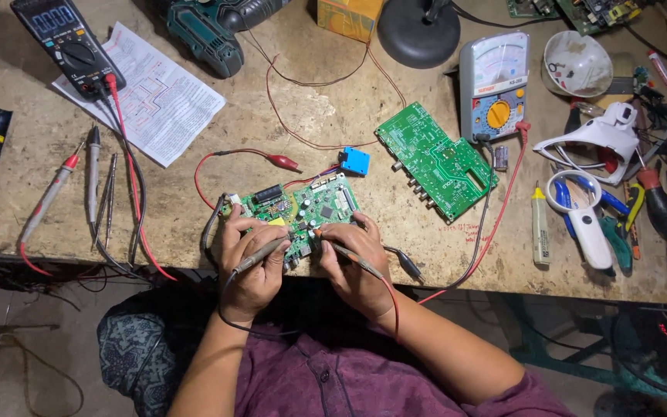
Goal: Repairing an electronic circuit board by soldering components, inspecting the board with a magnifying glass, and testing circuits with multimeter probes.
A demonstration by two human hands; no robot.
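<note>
Both hands work at the near edge of the bench (333,123), forearms rising from the bottom of the view and converging over a small green board (303,208). Left hand (250,262) is curled, thumb and fingers pinching a grey probe (260,255) held like a pen; its shaft slants up to the right, tip at the board's near edge. A black lead loops from the probe down under the left wrist. Right hand (355,259) is likewise closed around a red-tipped probe (345,253), which slants up to the left, tip close to the other one; its red lead runs down along the right wrist. The knuckles of both hands rest against the board.

The board lies flat at the bench's front edge, between the hands. A larger green board (435,161) lies to its upper right, apart from it, below an analog meter (494,85). A digital meter (69,42) sits at upper left on a printed sheet (156,100)
</note>
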